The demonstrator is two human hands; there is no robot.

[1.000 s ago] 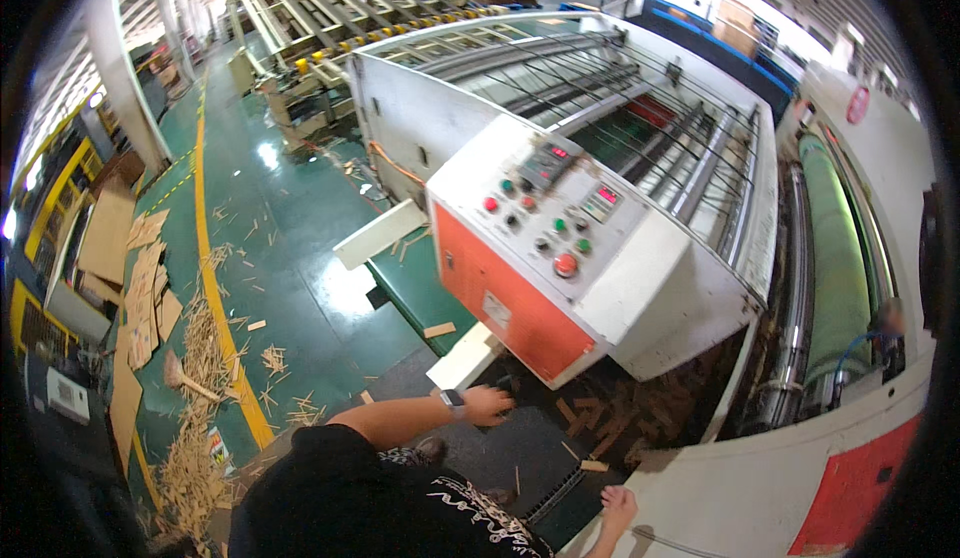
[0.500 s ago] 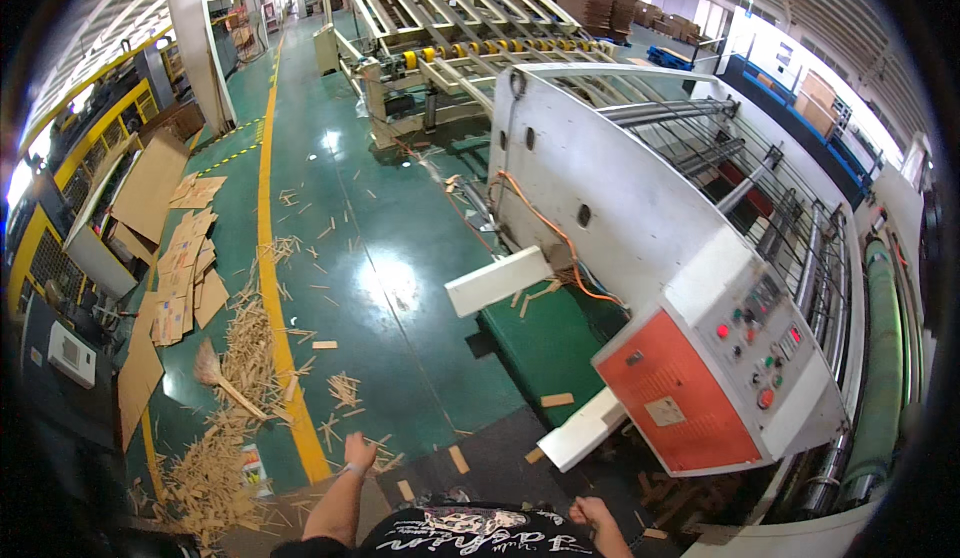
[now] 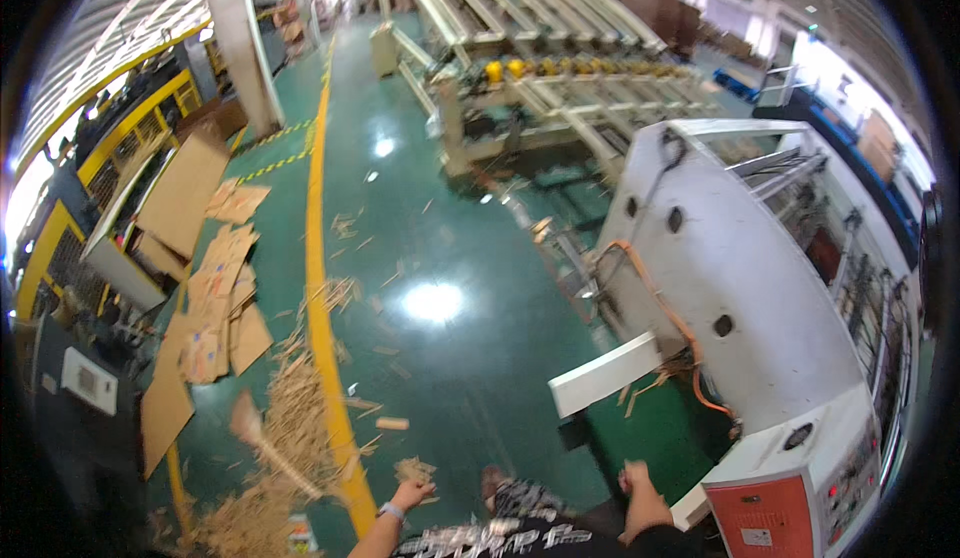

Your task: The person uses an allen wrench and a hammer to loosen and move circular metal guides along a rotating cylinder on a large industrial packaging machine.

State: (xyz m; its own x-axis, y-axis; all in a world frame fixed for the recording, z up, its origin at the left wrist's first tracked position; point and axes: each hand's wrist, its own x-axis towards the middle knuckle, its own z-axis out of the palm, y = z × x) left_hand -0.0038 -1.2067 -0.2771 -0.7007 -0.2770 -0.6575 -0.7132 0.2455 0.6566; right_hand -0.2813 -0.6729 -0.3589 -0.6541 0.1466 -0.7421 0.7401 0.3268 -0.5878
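Observation:
Low in the picture, my left hand hangs in the air, its fingers curled in, with nothing visible in it. Below it on the green floor are scattered cardboard strips, and a pale band circles that wrist. My right hand is held as a loose fist beside the white panel bracket, apart from it, and it too shows nothing inside. A broom lies across a heap of thin cardboard strips to the left of the yellow floor line. One shoe of mine shows between the hands.
On the right stands a white machine frame with an orange-fronted control box. A long roller conveyor stretches ahead. Flattened cardboard sheets lie at left, near yellow-framed machinery. A yellow line runs along the floor.
My view has moved forward, and the control box has slid toward the lower right edge. My right hand has swung up and forward. Both hands stay curled.

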